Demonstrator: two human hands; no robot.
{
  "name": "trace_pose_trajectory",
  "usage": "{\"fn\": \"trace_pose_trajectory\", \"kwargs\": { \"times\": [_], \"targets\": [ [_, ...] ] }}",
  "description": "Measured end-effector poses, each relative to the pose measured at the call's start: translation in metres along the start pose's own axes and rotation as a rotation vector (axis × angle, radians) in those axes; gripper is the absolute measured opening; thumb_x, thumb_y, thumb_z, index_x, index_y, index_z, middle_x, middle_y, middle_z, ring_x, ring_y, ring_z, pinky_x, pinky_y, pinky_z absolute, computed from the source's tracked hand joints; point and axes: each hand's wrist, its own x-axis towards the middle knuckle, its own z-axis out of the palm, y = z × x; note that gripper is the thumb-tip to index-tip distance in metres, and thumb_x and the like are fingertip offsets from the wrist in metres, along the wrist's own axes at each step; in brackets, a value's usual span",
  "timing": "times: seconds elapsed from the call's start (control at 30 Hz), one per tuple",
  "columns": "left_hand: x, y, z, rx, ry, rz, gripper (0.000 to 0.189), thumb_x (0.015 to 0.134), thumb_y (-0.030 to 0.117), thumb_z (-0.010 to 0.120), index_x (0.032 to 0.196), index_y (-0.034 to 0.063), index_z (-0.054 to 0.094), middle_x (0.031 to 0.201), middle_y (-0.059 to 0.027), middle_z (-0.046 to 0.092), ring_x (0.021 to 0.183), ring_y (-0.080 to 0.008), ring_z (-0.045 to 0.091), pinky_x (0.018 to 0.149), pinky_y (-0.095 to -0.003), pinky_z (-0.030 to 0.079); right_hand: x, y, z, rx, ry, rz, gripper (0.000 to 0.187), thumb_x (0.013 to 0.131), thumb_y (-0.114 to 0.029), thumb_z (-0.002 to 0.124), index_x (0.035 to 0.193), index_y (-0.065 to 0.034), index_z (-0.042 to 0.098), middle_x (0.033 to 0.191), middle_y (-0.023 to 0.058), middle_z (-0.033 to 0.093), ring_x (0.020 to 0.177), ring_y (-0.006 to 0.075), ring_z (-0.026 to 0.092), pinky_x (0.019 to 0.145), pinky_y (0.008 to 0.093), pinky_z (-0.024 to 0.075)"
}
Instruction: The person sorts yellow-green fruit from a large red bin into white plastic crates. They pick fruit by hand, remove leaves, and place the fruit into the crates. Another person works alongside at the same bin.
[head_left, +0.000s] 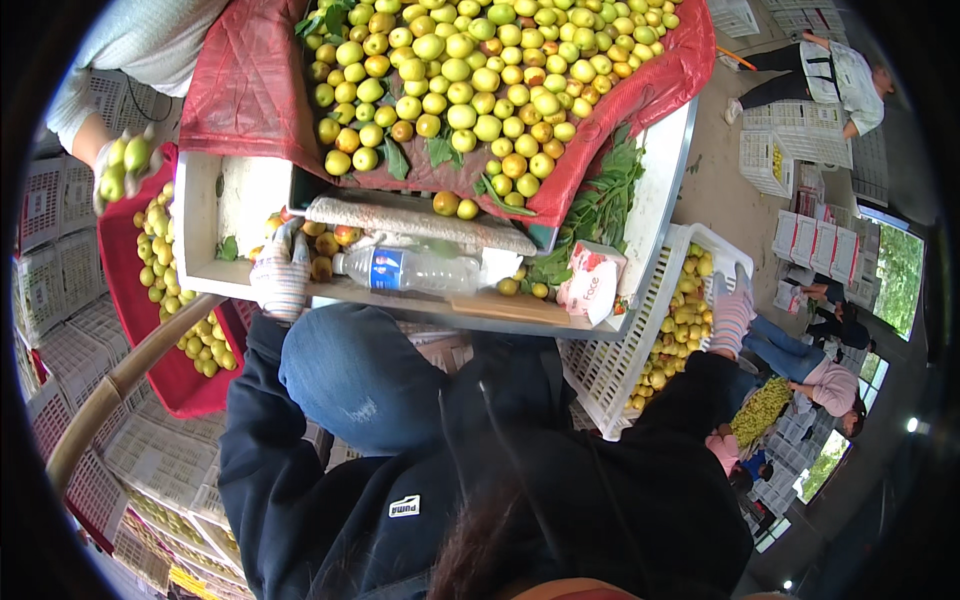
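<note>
My left hand (283, 274), in a striped knit glove, reaches over the front edge of a white sorting tray (232, 277). Its fingers point at brownish jujubes (325, 244) in the front trough; whether it grips one is hidden. In a similar glove, my right hand (731, 319) is at the outer side of a white plastic crate (607, 367) of yellow jujubes (679, 330). Its fingertips are apart and no fruit shows in it. Green-yellow jujubes (457, 71) lie heaped on a red woven sheet (240, 90) ahead of me.
In the trough lie a plastic bottle (409, 270), a tissue pack (592, 277) and loose leaves (604, 199). A co-worker's gloved hand (124, 165) holds several green jujubes above a red fruit bin (161, 375). A bamboo pole (112, 390) crosses at left. Other people and stacked crates stand beyond.
</note>
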Motion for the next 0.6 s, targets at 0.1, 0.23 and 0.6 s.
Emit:
{"fn": "trace_pose_trajectory", "kwargs": {
  "times": [0.1, 0.23, 0.6],
  "targets": [
    [0.001, 0.007, -0.004, 0.083, -0.014, -0.015, 0.029, 0.095, 0.027, 0.060, 0.121, 0.0165, 0.068, 0.106, -0.0142, 0.071, 0.095, -0.0332, 0.069, 0.085, -0.0403, 0.054, -0.009, -0.122, -0.033, 0.445, 0.037, -0.017, 0.047, 0.094, -0.038, 0.063, 0.131, -0.0091, 0.060, 0.129, 0.0200, 0.062, 0.123, 0.0351, 0.056, 0.105, 0.0417, 0.0425],
    [-0.002, -0.006, 0.005, 0.055, -0.033, -0.062, 0.032, 0.094, 0.031, 0.060, 0.122, 0.0175, 0.067, 0.106, -0.0163, 0.071, 0.093, -0.0344, 0.069, 0.083, -0.0420, 0.055, 0.016, -0.261, -0.027, 0.611, 0.089, -0.516, 0.040, 0.093, -0.032, 0.064, 0.122, -0.0049, 0.064, 0.119, 0.0193, 0.067, 0.113, 0.0353, 0.062, 0.099, 0.0415, 0.0474],
    [-0.007, -0.011, 0.003, -0.023, 0.069, 0.004, 0.027, 0.094, 0.027, 0.060, 0.118, 0.0168, 0.067, 0.101, -0.0134, 0.071, 0.093, -0.0321, 0.068, 0.083, -0.0407, 0.054, -0.052, -0.371, 0.039, -0.227, -0.244, -0.992, 0.080, 0.082, -0.041, 0.067, 0.149, -0.0082, 0.040, 0.146, 0.0267, 0.043, 0.128, 0.0411, 0.050, 0.102, 0.0447, 0.0457]
  ]
}}
